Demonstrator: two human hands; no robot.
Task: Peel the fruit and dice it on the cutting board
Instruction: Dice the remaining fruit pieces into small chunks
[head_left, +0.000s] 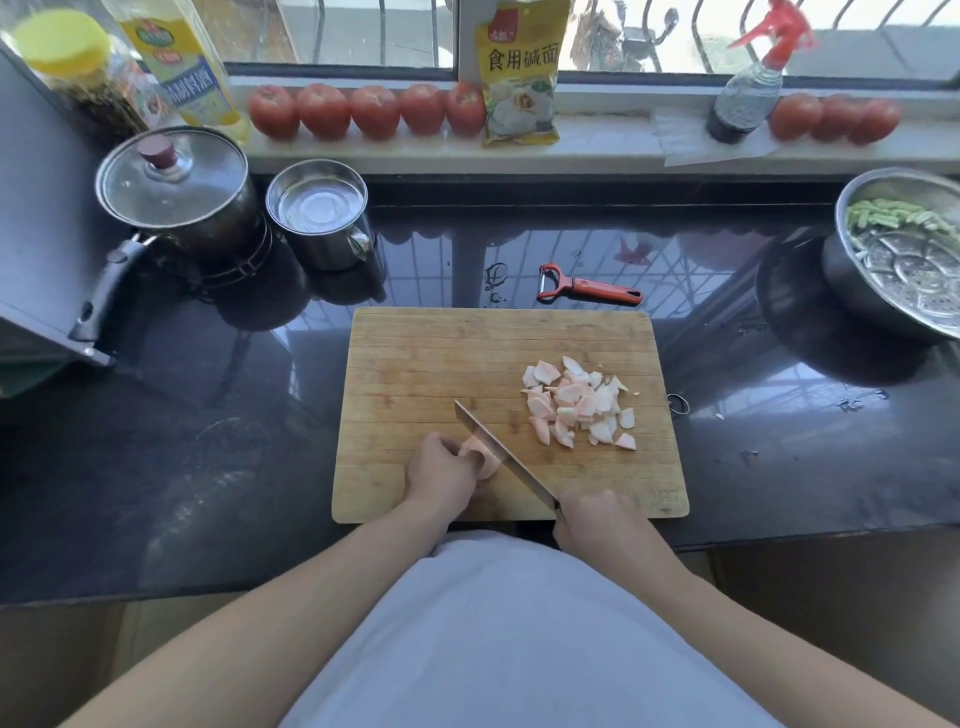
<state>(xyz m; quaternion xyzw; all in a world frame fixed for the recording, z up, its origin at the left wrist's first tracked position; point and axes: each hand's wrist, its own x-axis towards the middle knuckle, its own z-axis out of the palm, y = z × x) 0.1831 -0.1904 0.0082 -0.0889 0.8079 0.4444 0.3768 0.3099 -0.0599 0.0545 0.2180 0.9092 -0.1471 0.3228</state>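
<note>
Peeling: done, I judge; peeler (587, 287) lies on the desk (208, 441) beyond the cutting board (415, 364).
Diced pile (579, 402): board's right side.
Remaining fruit (480, 457): near-left, my left hand (439, 475) gripping it.
Knife (501, 452): my right hand (592, 522) grips the handle.

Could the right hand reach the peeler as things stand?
Probably not yet: the right hand grips the knife. The peeler lies uncovered beyond the board, so nothing blocks the way.

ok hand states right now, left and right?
Left hand: gripping the fruit piece on the cutting board.
Right hand: gripping the knife handle.
</note>
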